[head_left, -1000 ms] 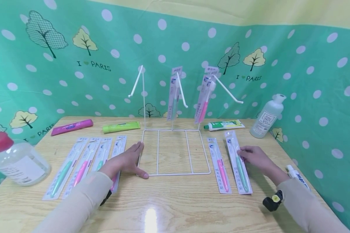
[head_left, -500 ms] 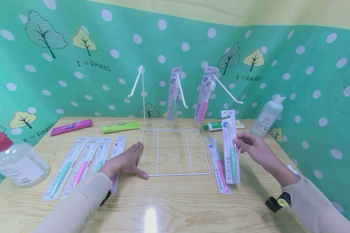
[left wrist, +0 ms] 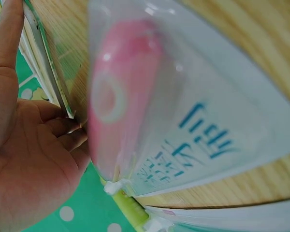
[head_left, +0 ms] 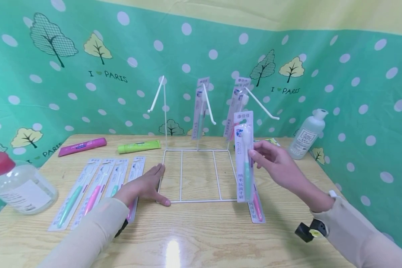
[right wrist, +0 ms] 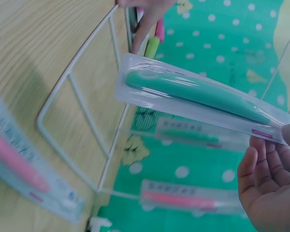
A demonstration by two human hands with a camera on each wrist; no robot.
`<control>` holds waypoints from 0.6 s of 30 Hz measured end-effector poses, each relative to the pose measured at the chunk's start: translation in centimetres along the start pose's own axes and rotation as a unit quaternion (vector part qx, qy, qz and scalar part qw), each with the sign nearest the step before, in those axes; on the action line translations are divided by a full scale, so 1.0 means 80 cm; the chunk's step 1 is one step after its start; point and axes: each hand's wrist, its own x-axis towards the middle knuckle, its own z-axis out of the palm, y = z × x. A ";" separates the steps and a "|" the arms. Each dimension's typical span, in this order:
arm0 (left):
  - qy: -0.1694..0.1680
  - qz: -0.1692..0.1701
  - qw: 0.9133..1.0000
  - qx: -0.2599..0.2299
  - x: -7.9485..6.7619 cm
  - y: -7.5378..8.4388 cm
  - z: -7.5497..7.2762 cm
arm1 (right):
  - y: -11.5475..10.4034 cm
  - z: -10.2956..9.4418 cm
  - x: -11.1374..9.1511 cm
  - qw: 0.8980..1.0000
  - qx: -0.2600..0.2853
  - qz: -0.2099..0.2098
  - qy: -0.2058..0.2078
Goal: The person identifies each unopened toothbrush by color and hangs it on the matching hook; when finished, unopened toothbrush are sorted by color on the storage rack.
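Note:
My right hand [head_left: 276,160] pinches a packaged toothbrush [head_left: 243,160] with a green handle by its right edge. The pack is upright, raised in front of the right side of a white wire rack [head_left: 201,201]. My left hand [head_left: 149,184] rests on the left side of the rack's base, fingers straight and thumb spread. From the middle hook hangs a green toothbrush pack [head_left: 199,111]; pink toothbrush packaging [head_left: 233,100] hangs at the right hook, its lower part hidden by the held pack. The left hook [head_left: 156,93] bears nothing. Another pink toothbrush pack [head_left: 258,208] lies partly covered on the table.
Several toothbrush packs [head_left: 91,197] lie in a row at left, one partly beneath the left wrist. Behind are a magenta tube [head_left: 82,147] and a lime tube [head_left: 139,146]. A red-capped bottle [head_left: 26,191] stands left, a pale bottle [head_left: 306,136] at right rear.
My right hand has picked the green toothbrush pack up from the table at right, raised it upright and carried it left toward the rack. The left hand has stayed still.

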 end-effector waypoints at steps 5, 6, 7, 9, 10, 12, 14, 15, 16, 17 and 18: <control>-0.001 -0.002 1.000 0.001 0.000 -0.001 0.002 | -0.022 0.012 0.004 0.998 0.041 -0.047 -0.005; -0.002 -0.002 1.000 0.002 0.000 -0.001 0.002 | -0.026 0.014 0.005 0.997 0.048 -0.057 -0.008; -0.002 -0.002 1.000 0.002 0.000 -0.001 0.002 | -0.029 0.016 0.005 0.996 0.056 -0.069 -0.011; -0.003 -0.004 1.000 0.002 0.000 -0.002 0.003 | -0.036 0.020 0.007 0.993 0.070 -0.090 -0.019; -0.002 -0.005 1.000 0.002 0.000 -0.002 0.003 | -0.038 0.022 0.008 0.992 0.075 -0.100 -0.024; -0.003 -0.005 1.000 0.002 0.000 -0.003 0.003 | -0.041 0.026 0.010 0.990 0.080 -0.112 -0.036; -0.002 -0.005 1.000 0.001 0.001 -0.003 0.003 | -0.043 0.029 0.012 0.988 0.081 -0.120 -0.048; -0.002 -0.006 1.000 0.001 0.001 -0.003 0.004 | -0.043 0.031 0.013 0.988 0.080 -0.122 -0.054; -0.002 -0.005 1.000 0.003 0.001 -0.003 0.004 | -0.043 0.032 0.014 0.988 0.078 -0.122 -0.059; -0.003 -0.005 1.000 0.005 0.002 -0.004 0.004 | -0.043 0.033 0.015 0.988 0.076 -0.120 -0.063; -0.003 -0.003 1.000 0.005 0.002 -0.004 0.004 | -0.043 0.034 0.016 0.988 0.073 -0.119 -0.066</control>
